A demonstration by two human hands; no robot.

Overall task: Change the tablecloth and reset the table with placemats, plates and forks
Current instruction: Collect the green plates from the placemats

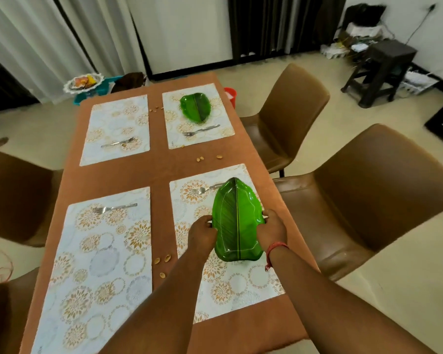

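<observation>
Glossy green leaf-shaped plate (237, 221) — both hands' grip

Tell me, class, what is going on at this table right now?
A person grips a green leaf-shaped plate with the left hand and right hand, over the near right placemat. Four placemats each have a fork; only the far right placemat has a plate on it. Nut shells litter the brown tablecloth.

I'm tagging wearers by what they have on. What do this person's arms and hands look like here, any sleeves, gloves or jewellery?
Both forearms are bare up to the frame edge, with no sleeve showing. The left hand has no glove, and no ring or band shows on it. The right hand is also ungloved; a red thread band circles its wrist, with a loose end hanging down.
</observation>
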